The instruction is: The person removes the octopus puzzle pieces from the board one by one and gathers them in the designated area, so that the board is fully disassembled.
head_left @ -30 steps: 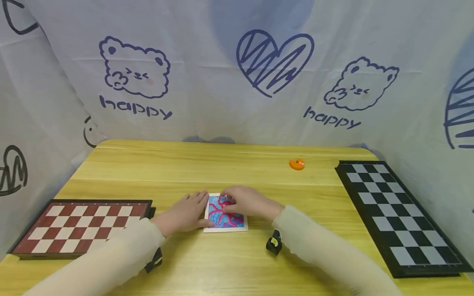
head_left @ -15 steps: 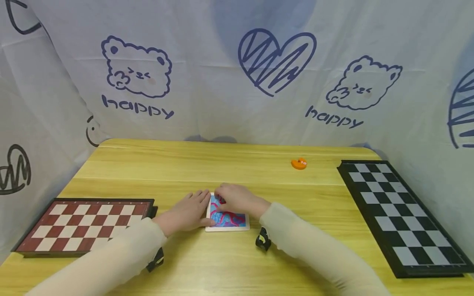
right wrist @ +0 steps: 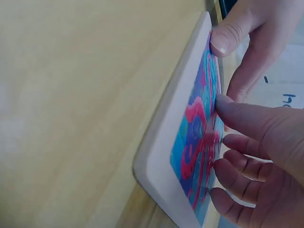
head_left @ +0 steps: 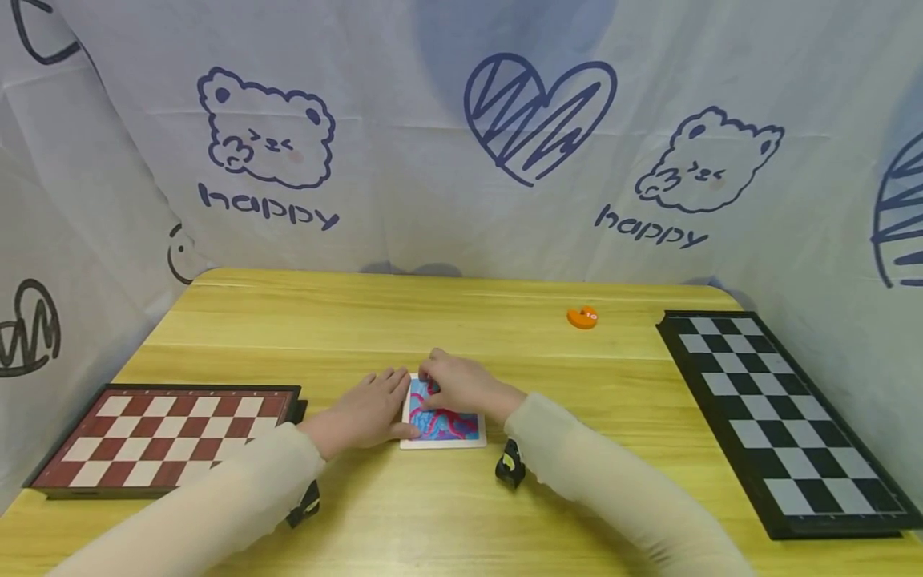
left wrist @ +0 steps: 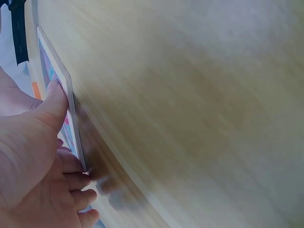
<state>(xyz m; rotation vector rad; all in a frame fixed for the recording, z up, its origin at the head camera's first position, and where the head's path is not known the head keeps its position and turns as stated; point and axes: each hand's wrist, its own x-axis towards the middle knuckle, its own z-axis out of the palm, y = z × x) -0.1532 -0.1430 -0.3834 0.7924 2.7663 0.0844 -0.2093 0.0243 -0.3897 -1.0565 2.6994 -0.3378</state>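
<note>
A flat jigsaw puzzle [head_left: 450, 442] with a pale border and a pink octopus on blue lies on the table. In the right wrist view, thin seams run across its picture. My left hand [head_left: 364, 413] steadies its left side, the thumb on top and the extended fingers along the edge. My right hand [head_left: 461, 389] is over the upper part of the picture, knuckles bent. Its thumb and fingertips touch the picture, spaced apart, in the right wrist view. That hand hides the puzzle's upper right part in the head view.
On the left lies a brown-and-white checkered board [head_left: 166, 437]. A black-and-white checkered board [head_left: 779, 417] lies at the right. Toward the back of the wooden table [head_left: 360, 312] is a small orange piece [head_left: 582, 317] marked 10. A printed cloth [head_left: 404, 160] hangs behind.
My right hand has shifted slightly left across the picture, its thumb and index finger coming nearer each other. My left hand and the puzzle have stayed in place.
</note>
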